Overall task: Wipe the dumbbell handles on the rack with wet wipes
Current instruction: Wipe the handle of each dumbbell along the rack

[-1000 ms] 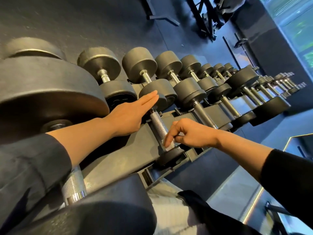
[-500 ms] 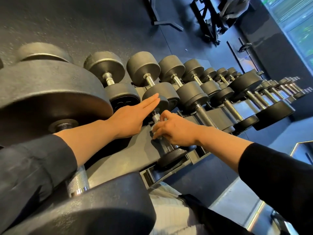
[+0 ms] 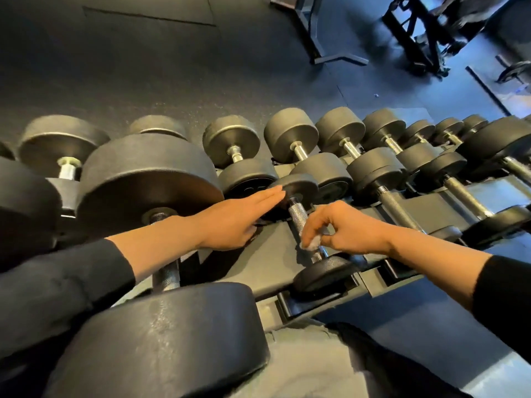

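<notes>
Head view, looking down at a dumbbell rack (image 3: 425,202) w/ two tiers of black round-headed dumbbells, each resting in its own slot; heads get smaller toward the right. On the lower tier, a small dumbbell (image 3: 309,225) sits tilted in its cradle, far head up by the upper row, near head at the rack's front edge. Its knurled metal handle (image 3: 297,215) is bare at the upper part. Right hand (image 3: 342,229) is at the lower part of the handle, fingers curled down, grip pinching a crumpled white wet wipe (image 3: 311,244) against the metal. Left hand (image 3: 238,218) lies flat, fingers straight & pressed together, tips touching the small dumbbell's far head; nothing held in it. Both arms wear black sleeves pushed up the forearm. Big dumbbell (image 3: 149,179) sits at left, its handle passing under the left forearm, w/ another large head in the foreground. Faint raised markings on one upper-tier head, not readable. Dark rubber floor (image 3: 143,67) behind the rack, w/ dark metal equipment frames (image 3: 413,33) at top right.
</notes>
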The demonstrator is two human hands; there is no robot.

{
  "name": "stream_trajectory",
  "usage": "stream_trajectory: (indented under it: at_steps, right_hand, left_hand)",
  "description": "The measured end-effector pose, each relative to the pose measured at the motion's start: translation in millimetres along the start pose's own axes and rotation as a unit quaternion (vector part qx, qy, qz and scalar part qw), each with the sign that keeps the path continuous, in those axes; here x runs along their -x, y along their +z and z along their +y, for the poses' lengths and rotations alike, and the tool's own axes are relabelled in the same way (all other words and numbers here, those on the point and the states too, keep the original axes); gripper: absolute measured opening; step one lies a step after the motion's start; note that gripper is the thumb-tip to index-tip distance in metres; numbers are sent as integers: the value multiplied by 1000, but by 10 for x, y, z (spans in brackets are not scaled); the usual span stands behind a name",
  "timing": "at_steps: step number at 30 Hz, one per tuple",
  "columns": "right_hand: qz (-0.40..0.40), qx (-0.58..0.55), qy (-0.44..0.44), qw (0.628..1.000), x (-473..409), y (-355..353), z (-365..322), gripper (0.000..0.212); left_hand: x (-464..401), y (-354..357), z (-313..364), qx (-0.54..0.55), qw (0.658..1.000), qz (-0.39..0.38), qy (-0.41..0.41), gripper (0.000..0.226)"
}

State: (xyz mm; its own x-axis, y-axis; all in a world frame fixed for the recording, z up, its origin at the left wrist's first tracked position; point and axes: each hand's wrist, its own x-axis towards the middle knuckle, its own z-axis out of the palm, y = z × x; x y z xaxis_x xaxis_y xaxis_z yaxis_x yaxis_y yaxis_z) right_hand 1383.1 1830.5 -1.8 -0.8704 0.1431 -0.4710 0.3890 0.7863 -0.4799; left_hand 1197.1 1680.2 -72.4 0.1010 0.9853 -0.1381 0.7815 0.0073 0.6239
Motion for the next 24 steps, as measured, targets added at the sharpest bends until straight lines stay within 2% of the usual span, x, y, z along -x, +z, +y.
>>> stream_trajectory:
  at_steps: [2, 3, 5, 7, 13, 20, 24]
  right_hand:
    - [72, 58, -23, 995, -126, 5, -22, 28]
    - [83, 107, -43, 990, -213, 17, -21, 30]
    - [56, 237, -99, 965, -368, 51, -1, 31]
    - [34, 311, -132, 941, -424, 67, 78, 29]
    - [13, 226, -112, 967, -251, 23, 139, 25]
    - [-38, 104, -23, 994, -58, -17, 131, 18]
    - [-23, 52, -23, 998, -15, -7, 225, 15]
  left_hand:
    - [108, -84, 3, -8, 999, -18, -39, 84]
    - [133, -122, 16, -13, 998, -26, -54, 83]
    - [112, -162, 60, -29, 996, -44, -71, 84]
    - [42, -161, 112, -50, 993, -67, -88, 87]
    - [0, -49, 133, -98, 988, -82, -91, 97]
    - [-58, 53, 108, -102, 991, -57, -61, 100]
    - [-95, 104, 98, -98, 993, -39, -46, 99]
